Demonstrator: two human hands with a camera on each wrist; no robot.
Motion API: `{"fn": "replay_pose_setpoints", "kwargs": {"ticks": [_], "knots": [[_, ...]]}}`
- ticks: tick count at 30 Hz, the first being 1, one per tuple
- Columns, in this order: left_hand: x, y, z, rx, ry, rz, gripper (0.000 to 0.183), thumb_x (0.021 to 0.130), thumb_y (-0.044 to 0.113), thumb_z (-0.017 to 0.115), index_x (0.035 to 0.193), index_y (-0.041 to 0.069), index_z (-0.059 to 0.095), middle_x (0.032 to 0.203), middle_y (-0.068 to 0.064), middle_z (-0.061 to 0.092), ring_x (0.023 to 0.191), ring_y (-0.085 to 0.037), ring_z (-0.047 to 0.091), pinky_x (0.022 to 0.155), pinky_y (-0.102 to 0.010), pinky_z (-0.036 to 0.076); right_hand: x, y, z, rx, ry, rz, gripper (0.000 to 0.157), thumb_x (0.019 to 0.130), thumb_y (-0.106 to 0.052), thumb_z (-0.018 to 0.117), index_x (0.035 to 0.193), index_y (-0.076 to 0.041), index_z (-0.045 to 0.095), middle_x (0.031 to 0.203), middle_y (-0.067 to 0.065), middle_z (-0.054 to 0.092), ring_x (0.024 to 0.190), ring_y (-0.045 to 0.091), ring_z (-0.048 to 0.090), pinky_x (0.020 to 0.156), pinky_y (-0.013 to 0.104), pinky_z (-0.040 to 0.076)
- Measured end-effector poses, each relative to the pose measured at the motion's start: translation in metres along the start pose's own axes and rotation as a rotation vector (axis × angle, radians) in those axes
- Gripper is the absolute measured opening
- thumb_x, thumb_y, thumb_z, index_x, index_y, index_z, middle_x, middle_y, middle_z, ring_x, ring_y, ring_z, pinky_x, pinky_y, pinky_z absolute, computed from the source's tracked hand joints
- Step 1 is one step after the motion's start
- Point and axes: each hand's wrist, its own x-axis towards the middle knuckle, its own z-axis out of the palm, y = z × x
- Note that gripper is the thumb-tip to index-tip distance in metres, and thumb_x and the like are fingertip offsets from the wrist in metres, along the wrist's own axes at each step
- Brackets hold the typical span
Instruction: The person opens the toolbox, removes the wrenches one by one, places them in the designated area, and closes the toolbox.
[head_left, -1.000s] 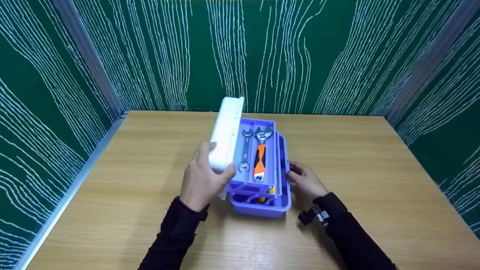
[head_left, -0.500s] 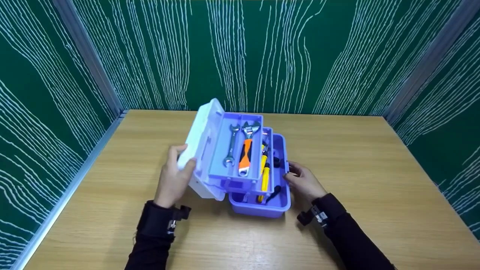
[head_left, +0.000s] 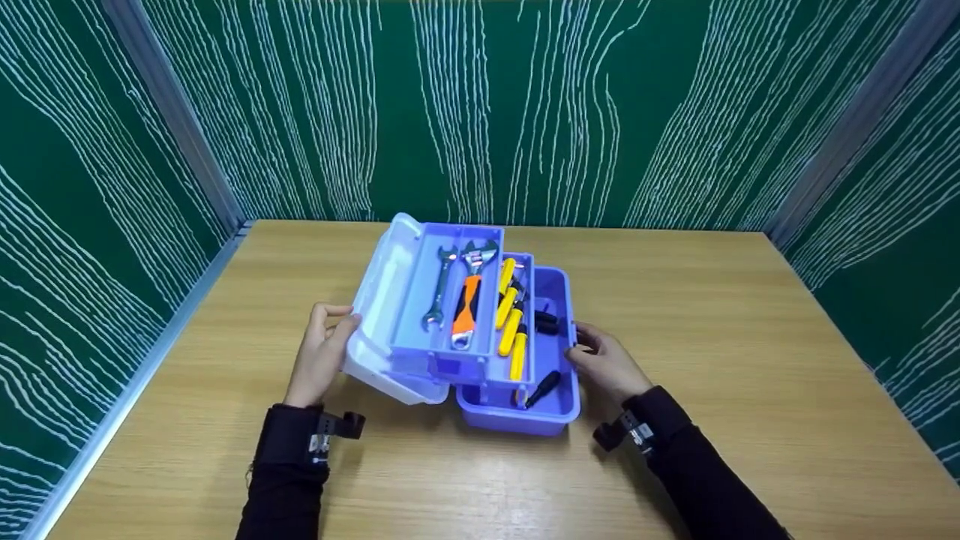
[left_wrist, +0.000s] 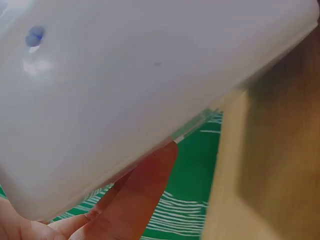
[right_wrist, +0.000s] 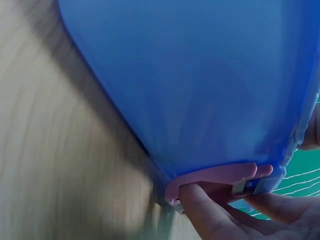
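Observation:
A purple toolbox point(head_left: 517, 422) stands on the table with its white lid point(head_left: 379, 285) swung out to the left and its stepped trays spread. At the lid's outer edge, my left hand point(head_left: 319, 356) pinches it between thumb and fingers; the left wrist view shows the lid's smooth outside. My right hand point(head_left: 609, 365) holds the box's right side, fingers at a pink latch point(right_wrist: 220, 175). In the upper tray lie a double open-ended wrench point(head_left: 441, 289) and an orange-handled adjustable wrench point(head_left: 466, 311). Several yellow-handled tools point(head_left: 513, 334) fill the lower tray. A black-handled tool point(head_left: 545, 388) lies in the base.
The wooden table point(head_left: 712, 315) extends around the box on all sides. Green walls point(head_left: 540, 112) with white wavy lines close off the back and both sides. A dark band with a small camera point(head_left: 322, 439) sits on my left wrist, another on the right.
My left hand has moved left and down with the lid, swinging it from near upright to lying outward. The trays have fanned out, uncovering yellow-handled tools. My right hand has stayed put.

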Motion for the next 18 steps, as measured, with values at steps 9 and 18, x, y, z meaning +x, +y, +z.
{"fn": "replay_pose_setpoints", "kwargs": {"ticks": [9, 18], "knots": [[0.011, -0.027, -0.007, -0.067, -0.013, -0.056, 0.035, 0.1, 0.025, 0.049, 0.128, 0.004, 0.047, 0.12, -0.021, 0.058, 0.085, -0.012, 0.061, 0.074, -0.025, 0.049, -0.001, 0.0, 0.001, -0.015, 0.004, -0.029, 0.059, 0.091, -0.003, 0.053, 0.146, 0.01, 0.034, 0.141, 0.032, 0.046, 0.108, 0.024, 0.059, 0.079, 0.018, 0.051], [0.014, -0.045, -0.012, -0.132, -0.077, -0.131, 0.031, 0.1, 0.023, 0.049, 0.125, 0.004, 0.046, 0.119, -0.02, 0.059, 0.089, -0.019, 0.064, 0.072, -0.033, 0.055, 0.001, 0.002, 0.001, -0.025, 0.003, -0.006, 0.059, 0.092, -0.005, 0.053, 0.146, 0.009, 0.034, 0.143, 0.031, 0.045, 0.117, 0.034, 0.056, 0.084, 0.021, 0.052]]}}
